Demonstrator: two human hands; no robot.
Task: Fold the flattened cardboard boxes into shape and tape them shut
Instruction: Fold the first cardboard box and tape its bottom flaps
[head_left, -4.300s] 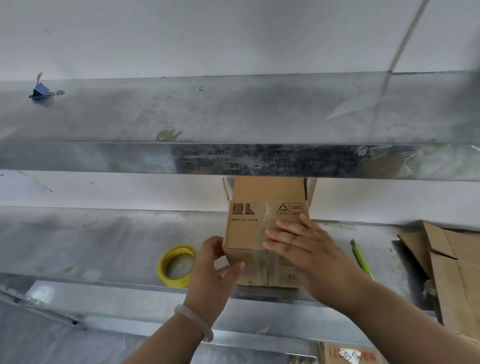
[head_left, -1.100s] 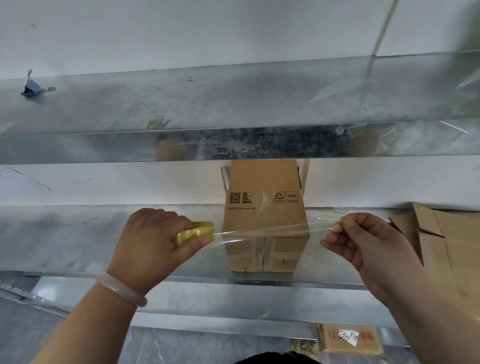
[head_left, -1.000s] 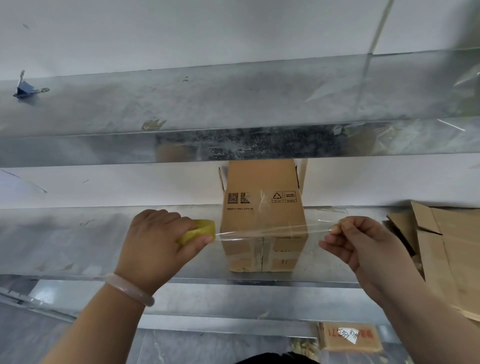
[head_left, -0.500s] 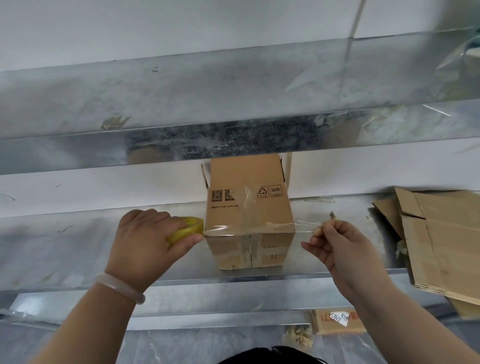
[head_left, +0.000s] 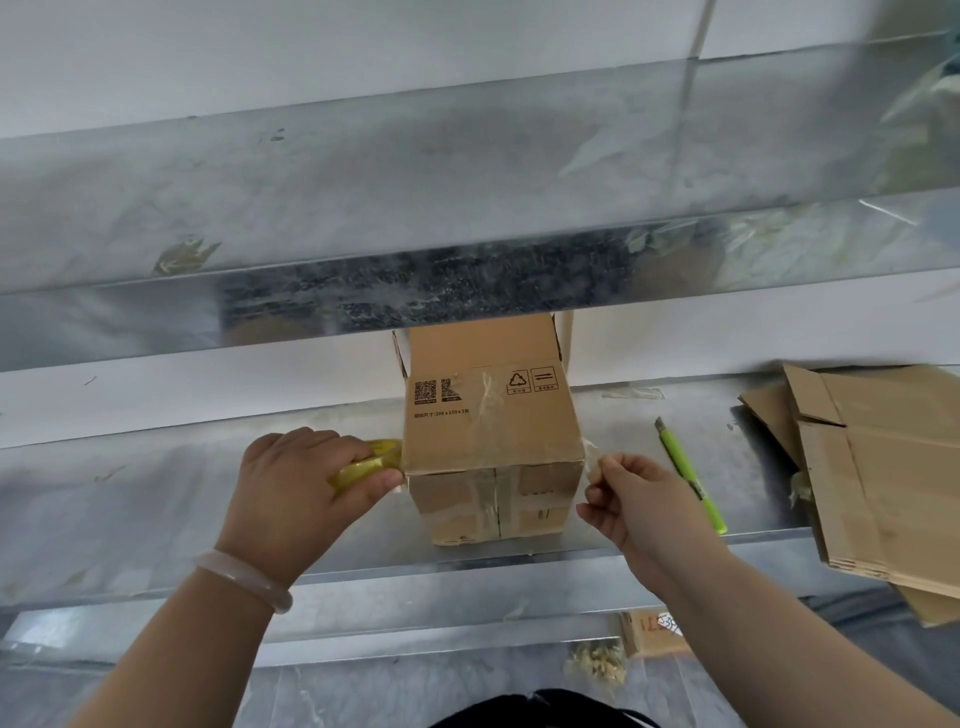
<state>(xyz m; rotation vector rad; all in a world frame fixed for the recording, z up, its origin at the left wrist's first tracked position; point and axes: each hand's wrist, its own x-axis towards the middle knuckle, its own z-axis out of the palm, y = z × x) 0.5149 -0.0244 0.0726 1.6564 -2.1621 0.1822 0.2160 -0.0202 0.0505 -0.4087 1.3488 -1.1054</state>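
**Head view: tape spans the box's near top edge, with one hand at each end.**
The box (head_left: 491, 447) stands on the shelf (head_left: 156, 509) straight ahead, between your hands. Your left hand (head_left: 301, 488) grips the roll (head_left: 363, 462) against the box's left side. Your right hand (head_left: 639, 499) pinches the tape (head_left: 589, 452) end just off the right corner. The strip runs left to right, so it likely folds down onto both side walls. The left hand is nearer. I count one box, one roll and one cutter (head_left: 691, 478). The flats (head_left: 883, 467) on the right are stacked, and I cannot tell how many.
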